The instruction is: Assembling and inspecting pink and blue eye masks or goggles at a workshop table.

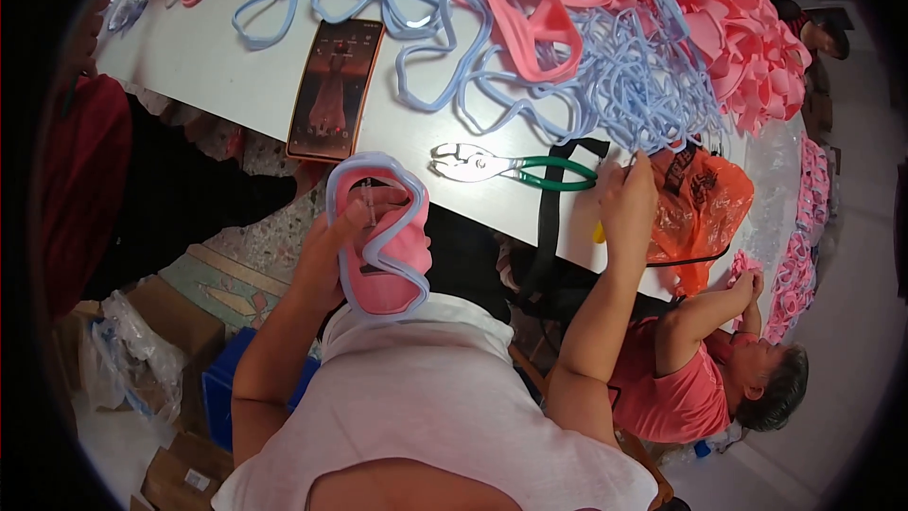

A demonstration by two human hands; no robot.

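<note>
Head view: a pink goggle-shaped piece [409, 244] with a pale blue rim [397, 227] along its edge is held by the left hand [331, 251] at the near edge of the white table [255, 76], in front of the white shirt [416, 388]. The left fingers are clamped on the piece, and are partly seen through its upper opening. The right hand [632, 194] is held over the table, between the green-handled pliers [511, 168] and an orange plastic bag [705, 213]. Its fingers are bent together; whether anything is gripped by them cannot be told. A small yellow part [599, 233] is noted just beside the right wrist. A lit phone [336, 90] is laid near the piece, and a black strap [550, 218] is draped over the table edge. Tangled blue loops [653, 76] and heaped pink pieces [747, 47] are spread on the far side. At right, a small pink item [742, 263] is handled by a co-worker in a red shirt [676, 383].
</note>
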